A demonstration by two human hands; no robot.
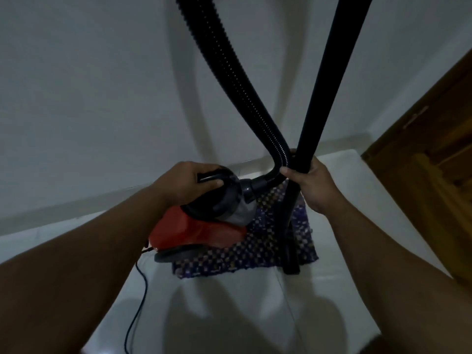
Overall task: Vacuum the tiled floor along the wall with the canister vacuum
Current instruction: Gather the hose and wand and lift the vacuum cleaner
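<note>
fingers of left hand [187,181] seemingly grip canister vacuum [204,223] handle; right hand [310,182] grasps wand [321,93].

Ahead: the white wall [89,98] closes off the far side, meeting the tiled floor [255,302] just behind the mat [268,241].
Right: a wooden door [434,149] bounds that side; a strip of bare tile lies between it and the mat.
Middle: the canister vacuum [204,221], ribbed hose [229,72] and upright wand [319,98] crowd the space between both arms.
Left floor: the power cord [139,297] trails across the tiles.
Near floor: open tile below the mat, in shadow.
</note>
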